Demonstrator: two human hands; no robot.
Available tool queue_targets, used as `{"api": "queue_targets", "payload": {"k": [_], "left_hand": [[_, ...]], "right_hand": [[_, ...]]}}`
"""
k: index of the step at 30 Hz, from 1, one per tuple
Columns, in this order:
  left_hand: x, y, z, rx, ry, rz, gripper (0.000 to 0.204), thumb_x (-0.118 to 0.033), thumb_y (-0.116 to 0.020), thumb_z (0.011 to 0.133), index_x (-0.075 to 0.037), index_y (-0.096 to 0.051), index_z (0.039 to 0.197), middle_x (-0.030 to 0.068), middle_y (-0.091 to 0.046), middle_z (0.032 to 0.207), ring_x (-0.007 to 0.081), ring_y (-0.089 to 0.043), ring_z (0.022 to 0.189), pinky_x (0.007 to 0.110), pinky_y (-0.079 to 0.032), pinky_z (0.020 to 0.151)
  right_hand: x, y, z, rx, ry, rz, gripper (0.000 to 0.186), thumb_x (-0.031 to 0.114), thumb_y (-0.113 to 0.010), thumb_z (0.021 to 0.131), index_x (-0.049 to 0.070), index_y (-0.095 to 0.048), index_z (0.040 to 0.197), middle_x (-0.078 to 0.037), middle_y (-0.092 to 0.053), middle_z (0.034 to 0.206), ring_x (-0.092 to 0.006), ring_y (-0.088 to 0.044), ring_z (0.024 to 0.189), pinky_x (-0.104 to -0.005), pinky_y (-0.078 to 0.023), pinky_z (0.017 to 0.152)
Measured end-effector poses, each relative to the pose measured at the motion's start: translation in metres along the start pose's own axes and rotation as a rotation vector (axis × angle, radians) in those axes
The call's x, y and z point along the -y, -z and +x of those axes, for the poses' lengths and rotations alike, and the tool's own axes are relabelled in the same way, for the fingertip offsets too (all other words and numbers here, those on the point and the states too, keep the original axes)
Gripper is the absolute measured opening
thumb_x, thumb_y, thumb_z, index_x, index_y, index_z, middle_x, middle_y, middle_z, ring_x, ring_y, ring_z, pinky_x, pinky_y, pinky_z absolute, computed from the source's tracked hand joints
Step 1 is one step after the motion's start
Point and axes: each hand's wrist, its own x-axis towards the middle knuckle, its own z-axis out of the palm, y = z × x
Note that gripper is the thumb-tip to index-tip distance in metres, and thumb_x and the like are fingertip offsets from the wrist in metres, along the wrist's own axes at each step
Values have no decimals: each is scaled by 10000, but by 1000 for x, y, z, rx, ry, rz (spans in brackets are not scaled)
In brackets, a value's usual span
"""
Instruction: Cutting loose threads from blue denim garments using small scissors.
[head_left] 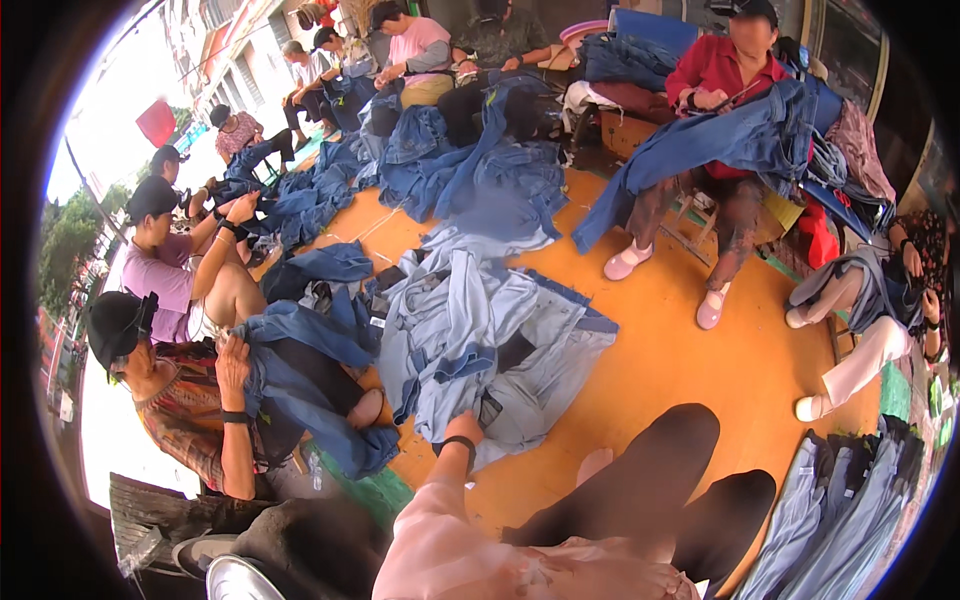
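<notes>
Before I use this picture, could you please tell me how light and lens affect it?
In the head view, the sky at upper left is blown out to white; the fisheye bends things toward the black rim; the wearer's dark trousers look soft and smeary; the left hand at the pale denim pile reads more clearly.

Light-blue denim trousers (470,310): loose heap, several pieces overlapping, rumpled, legs splayed, dark-blue bands at some edges, dark patches showing. Lying on orange floor (680,350), not folded.
</notes>
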Motion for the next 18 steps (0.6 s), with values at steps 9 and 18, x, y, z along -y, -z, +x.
{"api": "queue_targets", "payload": {"k": [9,18], "left_hand": [[-9,29,-1,-97,-199,-7,350,-111,-542,820,-93,-648,1152,166,-661,1122,342,-615,1073,431,-483,919],[7,26,12,47,-260,70,373,-154,-577,789,-167,-655,1153,166,-658,1119,335,-604,1087,417,-482,908]], "right_hand": [[-11,7,5,-21,11,-16,172,163,-624,876,72,-711,994,-99,-709,888,-175,-652,796,-299,-510,712],[-19,12,19,-31,30,-60,172,154,-626,877,81,-715,1005,-96,-710,902,-167,-656,815,-291,-514,726]]}}
